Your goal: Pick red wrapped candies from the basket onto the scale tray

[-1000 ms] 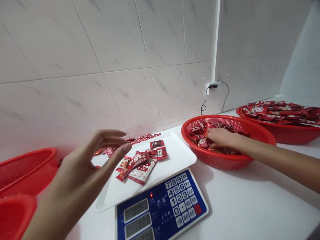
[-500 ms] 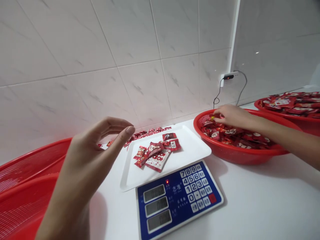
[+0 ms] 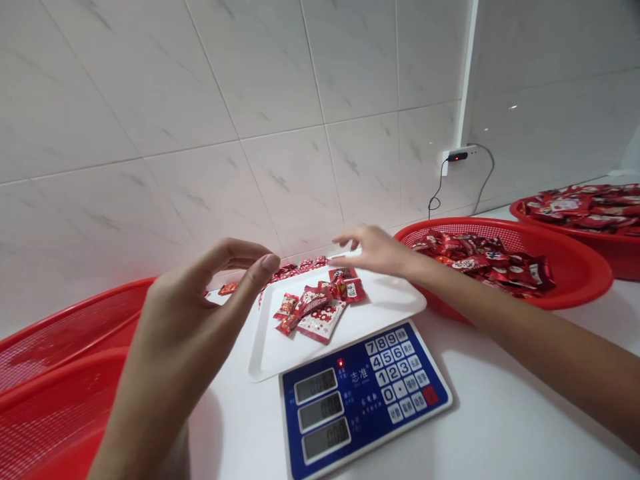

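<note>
Packets [image 3: 313,307] in red wrappers lay in a small overlapping cluster on the white tray [image 3: 395,300], just left of and nearer than the right hand [image 3: 345,249], which hung over the tray's far side with its fingers loosely parted and nothing visible in its grip. Left of the cluster, the left hand [image 3: 273,260] was raised in a loose curl, thumb tip near the fingertips, with no packet showing in it either. Only this handful was on the tray; far more packets filled the basket [image 3: 583,280] just right of the right hand, and a second basket [image 3: 620,257] beyond that was heaped. Nearer than both hands, the blue scale panel [image 3: 365,400] sat on the bench [image 3: 490,407] with its displays lit too faintly to read surely. Behind the tray, past the fingertips, a row of loose packets [image 3: 300,268] lay along the tiled wall [image 3: 280,80]. The right forearm crossed the near basket's rim, while the left forearm partly blocked two red baskets [image 3: 75,327] farther left.
</note>
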The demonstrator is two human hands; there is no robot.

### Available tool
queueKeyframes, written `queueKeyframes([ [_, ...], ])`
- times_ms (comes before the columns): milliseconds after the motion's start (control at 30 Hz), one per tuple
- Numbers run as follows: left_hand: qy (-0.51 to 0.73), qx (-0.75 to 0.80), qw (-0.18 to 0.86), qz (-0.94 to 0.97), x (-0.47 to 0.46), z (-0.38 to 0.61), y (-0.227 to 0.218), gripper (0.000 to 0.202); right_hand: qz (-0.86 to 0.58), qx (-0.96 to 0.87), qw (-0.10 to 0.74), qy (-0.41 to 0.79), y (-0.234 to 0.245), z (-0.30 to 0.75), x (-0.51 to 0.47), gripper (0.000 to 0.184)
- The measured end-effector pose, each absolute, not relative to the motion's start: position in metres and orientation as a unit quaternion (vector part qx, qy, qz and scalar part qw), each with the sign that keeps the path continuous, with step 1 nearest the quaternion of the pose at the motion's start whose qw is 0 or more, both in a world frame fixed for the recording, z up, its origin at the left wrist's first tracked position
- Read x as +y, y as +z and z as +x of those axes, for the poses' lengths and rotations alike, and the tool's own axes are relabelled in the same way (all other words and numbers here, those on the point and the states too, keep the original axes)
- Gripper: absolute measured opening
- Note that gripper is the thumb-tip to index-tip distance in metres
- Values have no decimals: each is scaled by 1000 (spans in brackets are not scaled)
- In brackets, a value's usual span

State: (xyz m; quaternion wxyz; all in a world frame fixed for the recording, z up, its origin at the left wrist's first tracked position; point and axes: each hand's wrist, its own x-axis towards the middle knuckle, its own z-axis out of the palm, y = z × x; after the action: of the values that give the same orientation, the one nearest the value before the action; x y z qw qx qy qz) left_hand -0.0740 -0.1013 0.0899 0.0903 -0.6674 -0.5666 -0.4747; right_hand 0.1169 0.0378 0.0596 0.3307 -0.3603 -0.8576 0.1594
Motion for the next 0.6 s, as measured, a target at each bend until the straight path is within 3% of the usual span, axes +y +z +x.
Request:
queueKeyframes([
  [133,-477,-566,111,-663,-103,-76,91,16,-279,-696,627,210,88,144,16,16],
  [233,-478,-575,110,-655,-102,-77,91,16,-215,-584,745,240,98,168,-3,8],
  [333,-477,-577,110,-654,-101,-76,90,16,-196,-524,784,269,97,188,-13,11],
  [600,-468,-581,118,-655,-98,-74,89,16,-212,-514,789,262,95,199,-9,15],
])
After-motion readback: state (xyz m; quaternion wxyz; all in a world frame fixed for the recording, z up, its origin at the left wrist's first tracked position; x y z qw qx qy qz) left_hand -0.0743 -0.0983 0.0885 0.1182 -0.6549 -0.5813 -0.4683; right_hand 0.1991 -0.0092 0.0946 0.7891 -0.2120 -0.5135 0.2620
